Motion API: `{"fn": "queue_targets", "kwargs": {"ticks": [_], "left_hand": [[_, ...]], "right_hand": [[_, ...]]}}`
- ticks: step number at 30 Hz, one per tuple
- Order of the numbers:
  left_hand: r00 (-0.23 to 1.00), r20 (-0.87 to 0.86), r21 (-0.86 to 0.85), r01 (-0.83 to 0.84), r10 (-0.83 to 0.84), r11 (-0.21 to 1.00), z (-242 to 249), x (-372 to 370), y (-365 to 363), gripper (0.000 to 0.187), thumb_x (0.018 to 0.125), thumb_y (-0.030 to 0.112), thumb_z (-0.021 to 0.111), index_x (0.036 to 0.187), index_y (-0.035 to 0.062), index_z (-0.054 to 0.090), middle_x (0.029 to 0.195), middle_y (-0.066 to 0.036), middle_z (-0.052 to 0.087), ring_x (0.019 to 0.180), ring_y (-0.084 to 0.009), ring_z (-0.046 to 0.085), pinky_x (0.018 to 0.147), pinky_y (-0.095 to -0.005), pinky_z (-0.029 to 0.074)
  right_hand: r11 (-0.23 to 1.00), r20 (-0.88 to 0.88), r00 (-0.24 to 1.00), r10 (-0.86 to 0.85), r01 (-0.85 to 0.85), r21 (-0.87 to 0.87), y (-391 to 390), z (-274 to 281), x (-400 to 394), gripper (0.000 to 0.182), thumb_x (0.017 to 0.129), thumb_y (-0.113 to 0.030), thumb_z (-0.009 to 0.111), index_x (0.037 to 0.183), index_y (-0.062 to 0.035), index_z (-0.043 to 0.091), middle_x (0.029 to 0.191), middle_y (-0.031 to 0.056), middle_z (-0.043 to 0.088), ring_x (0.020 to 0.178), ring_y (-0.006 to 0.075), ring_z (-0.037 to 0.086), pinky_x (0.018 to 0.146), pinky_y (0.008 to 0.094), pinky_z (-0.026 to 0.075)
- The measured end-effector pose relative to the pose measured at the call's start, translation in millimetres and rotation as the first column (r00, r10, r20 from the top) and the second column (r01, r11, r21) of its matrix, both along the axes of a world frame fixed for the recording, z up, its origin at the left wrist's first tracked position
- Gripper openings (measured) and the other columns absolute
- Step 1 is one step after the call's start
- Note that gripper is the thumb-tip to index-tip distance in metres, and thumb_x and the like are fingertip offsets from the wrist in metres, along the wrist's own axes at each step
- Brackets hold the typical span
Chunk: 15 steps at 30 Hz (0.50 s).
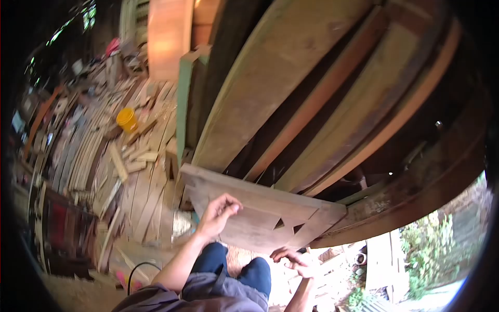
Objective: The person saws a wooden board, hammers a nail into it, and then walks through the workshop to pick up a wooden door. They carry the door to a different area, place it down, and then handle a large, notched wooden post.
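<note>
A wooden panel [249, 222] with two dark triangular cut-outs stands tilted in front of my knees, below the ends of several long boards. My left hand [217, 214] is over the panel's left part, thumb and fingers pinched together. Whether anything small is between those fingertips cannot be made out. Near the panel's lower right edge is my right hand [297, 261], fingers apart and loosely bent, holding nothing. A wide plank [275, 73] and a narrow reddish strip [317, 99] run upward and away behind the panel's top edge.
A yellow bucket [126, 120] stands at left among scattered wood offcuts [118, 161] and stacked strips. A pale green post [184, 104] rises beside the boards. Plants [429, 249] and bright ground lie at right. A black cable [140, 266] curves near my left forearm.
</note>
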<state>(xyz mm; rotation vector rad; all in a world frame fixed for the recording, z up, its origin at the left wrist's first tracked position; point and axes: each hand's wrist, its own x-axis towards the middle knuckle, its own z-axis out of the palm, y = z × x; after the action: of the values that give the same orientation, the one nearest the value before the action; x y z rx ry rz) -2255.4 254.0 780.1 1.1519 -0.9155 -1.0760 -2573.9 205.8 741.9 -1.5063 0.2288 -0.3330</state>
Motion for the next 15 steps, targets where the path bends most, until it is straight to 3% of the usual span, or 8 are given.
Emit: {"fn": "queue_targets", "kwargs": {"ticks": [5,8,12,15], "left_hand": [[0.967,-0.051,-0.023,-0.250,0.249,0.968,-16.3,17.1,36.0,0.008,0.094,0.007,0.058,0.099,0.0022,0.060,0.094,-0.004,0.065,0.091,-0.0109,0.061,0.080,-0.0253,0.047],[0.922,-0.079,0.074,-0.374,0.379,0.925,-17.2,28.5,63.6,0.008,0.094,0.008,0.059,0.098,0.0020,0.060,0.092,-0.003,0.065,0.091,-0.0111,0.062,0.078,-0.0244,0.048],[0.826,-0.065,0.020,-0.560,0.560,0.828,-43.4,50.8,97.7,0.006,0.093,0.006,0.057,0.097,0.0021,0.061,0.090,-0.004,0.065,0.087,-0.0101,0.061,0.075,-0.0240,0.047],[0.734,0.024,0.083,-0.678,0.679,0.730,-41.8,64.6,124.7,0.009,0.094,0.009,0.057,0.098,0.0016,0.061,0.090,-0.005,0.066,0.081,-0.0092,0.058,0.074,-0.0237,0.046]], "right_hand": [[0.985,0.016,0.985,0.173,-0.173,0.007,-36.3,17.5,19.6,0.042,0.096,-0.034,0.054,0.114,0.0041,0.057,0.117,0.0199,0.055,0.113,0.0285,0.051,0.095,0.0411,0.040],[0.982,-0.057,0.981,0.187,-0.187,0.005,-43.7,30.1,37.3,0.040,0.094,-0.030,0.054,0.112,0.0053,0.057,0.114,0.0193,0.055,0.109,0.0282,0.052,0.094,0.0403,0.040],[0.966,-0.020,0.966,0.258,-0.258,0.015,-53.8,26.5,63.3,0.039,0.092,-0.029,0.056,0.111,0.0054,0.057,0.112,0.0193,0.055,0.103,0.0260,0.053,0.093,0.0381,0.040],[0.947,-0.036,0.947,0.321,-0.319,0.038,-62.3,13.9,80.3,0.029,0.093,-0.017,0.052,0.114,0.0044,0.055,0.115,0.0164,0.055,0.104,0.0229,0.053,0.092,0.0370,0.041]]}}
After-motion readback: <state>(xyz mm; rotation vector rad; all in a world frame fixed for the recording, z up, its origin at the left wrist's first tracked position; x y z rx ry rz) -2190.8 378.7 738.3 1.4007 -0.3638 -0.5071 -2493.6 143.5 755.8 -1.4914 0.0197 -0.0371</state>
